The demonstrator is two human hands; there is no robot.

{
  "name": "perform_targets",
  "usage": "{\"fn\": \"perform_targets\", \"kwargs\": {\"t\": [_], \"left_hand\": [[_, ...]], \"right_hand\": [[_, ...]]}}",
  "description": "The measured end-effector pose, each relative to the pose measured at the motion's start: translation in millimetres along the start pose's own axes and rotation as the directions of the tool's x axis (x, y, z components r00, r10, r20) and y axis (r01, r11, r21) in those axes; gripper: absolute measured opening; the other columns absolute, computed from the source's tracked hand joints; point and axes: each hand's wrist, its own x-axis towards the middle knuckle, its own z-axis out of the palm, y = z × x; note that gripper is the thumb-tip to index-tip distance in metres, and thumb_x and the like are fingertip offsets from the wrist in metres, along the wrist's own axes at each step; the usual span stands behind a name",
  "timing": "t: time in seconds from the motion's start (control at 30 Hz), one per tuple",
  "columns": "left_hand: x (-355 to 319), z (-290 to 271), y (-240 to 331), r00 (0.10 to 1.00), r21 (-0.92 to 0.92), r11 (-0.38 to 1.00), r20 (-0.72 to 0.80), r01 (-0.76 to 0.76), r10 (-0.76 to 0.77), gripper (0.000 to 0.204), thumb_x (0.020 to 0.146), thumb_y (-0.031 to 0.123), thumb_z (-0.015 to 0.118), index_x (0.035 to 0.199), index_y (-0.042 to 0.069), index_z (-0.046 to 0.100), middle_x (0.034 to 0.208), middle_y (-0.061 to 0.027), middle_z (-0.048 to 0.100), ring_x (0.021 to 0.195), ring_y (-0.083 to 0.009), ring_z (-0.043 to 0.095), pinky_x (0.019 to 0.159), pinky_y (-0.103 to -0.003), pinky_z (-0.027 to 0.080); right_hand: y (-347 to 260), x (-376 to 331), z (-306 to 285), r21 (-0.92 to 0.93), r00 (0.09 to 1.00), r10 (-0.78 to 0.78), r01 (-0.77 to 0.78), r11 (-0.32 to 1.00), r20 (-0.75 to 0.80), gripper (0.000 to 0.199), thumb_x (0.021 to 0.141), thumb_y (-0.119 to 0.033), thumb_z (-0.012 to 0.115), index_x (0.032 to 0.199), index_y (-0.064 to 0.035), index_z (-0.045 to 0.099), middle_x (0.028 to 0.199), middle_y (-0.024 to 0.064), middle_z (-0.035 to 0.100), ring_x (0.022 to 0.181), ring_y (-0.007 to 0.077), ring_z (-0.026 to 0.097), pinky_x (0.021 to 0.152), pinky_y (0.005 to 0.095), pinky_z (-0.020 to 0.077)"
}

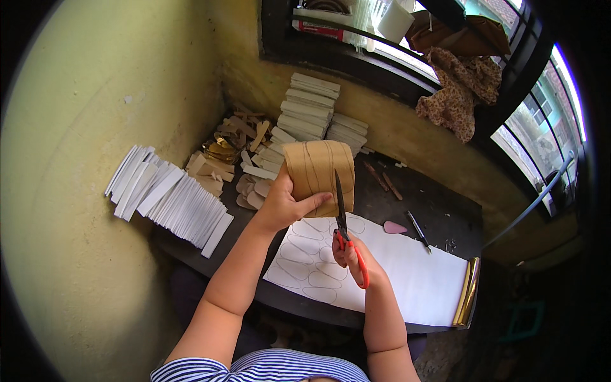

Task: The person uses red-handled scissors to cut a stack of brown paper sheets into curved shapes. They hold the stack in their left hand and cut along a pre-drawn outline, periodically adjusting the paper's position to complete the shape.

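Observation:
My left hand [286, 200] grips a tan sheet of card [312, 169] that curves over and has long outlines drawn on it. Its thumb presses on the front of the card. In my right hand [358, 253] is a pair of scissors [342, 219] with red handles and dark blades. The blades point up along the card's right part; whether they are parted I cannot tell. Below both hands lies a white sheet [407, 274] with rows of oval outlines at its left and a gold rolled edge [468, 293] at its right end.
Stacks of white strips [309, 105] stand at the back, and a long row of them [175, 197] leans at the left wall. Tan and gold cut pieces [238, 137] are heaped between. A pen [419, 232] and a pink piece [394, 227] lie right. Cloth [458, 89] hangs from the window.

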Motion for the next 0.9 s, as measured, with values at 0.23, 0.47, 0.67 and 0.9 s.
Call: {"fn": "perform_targets", "kwargs": {"t": [0.23,0.47,0.67,0.9], "left_hand": [[1.7,-5.4,-2.9,1.000,-0.003,1.000,0.012,-0.012,0.012,0.060,0.073,0.002,0.067,0.122,0.002,0.032,0.114,-0.0084,0.049,0.106,-0.0145,0.048,0.089,-0.029,0.040],[2.9,-8.8,-3.0,0.999,-0.024,0.999,-0.013,-0.032,0.031,0.049,0.082,0.006,0.058,0.122,0.000,0.032,0.114,-0.0084,0.048,0.106,-0.0143,0.047,0.090,-0.027,0.038],[2.5,-5.3,-2.3,0.999,0.015,0.999,-0.018,-0.051,0.051,0.046,0.083,0.005,0.056,0.122,0.000,0.033,0.114,-0.0091,0.048,0.106,-0.0143,0.047,0.090,-0.027,0.038],[0.2,-3.4,-4.0,0.996,0.070,0.993,0.023,-0.092,0.091,0.046,0.082,0.003,0.056,0.122,-0.001,0.033,0.114,-0.0097,0.049,0.105,-0.0140,0.048,0.090,-0.027,0.038]], "right_hand": [[0.6,-0.4,-0.9,0.015,1.000,0.022,-0.022,1.000,-0.007,0.073,0.066,-0.078,0.041,0.079,-0.0059,0.039,0.060,-0.0022,0.031,0.050,0.0077,0.026,0.042,0.0225,0.0221],[-1.2,-0.7,-0.7,-0.026,0.996,0.064,-0.066,0.997,-0.055,0.069,0.067,-0.074,0.048,0.073,-0.0061,0.040,0.056,-0.0024,0.034,0.049,0.0070,0.030,0.042,0.0214,0.0251],[9.2,-3.2,-10.1,-0.080,0.998,0.056,-0.056,0.995,0.005,0.059,0.079,-0.060,0.048,0.079,-0.0011,0.045,0.063,0.0033,0.043,0.060,0.0127,0.039,0.053,0.0264,0.0367],[4.2,-1.8,-7.6,-0.105,1.000,0.021,-0.020,0.994,0.009,0.059,0.081,-0.061,0.042,0.080,-0.0026,0.044,0.066,0.0042,0.045,0.062,0.0143,0.040,0.057,0.0279,0.0378]]}}
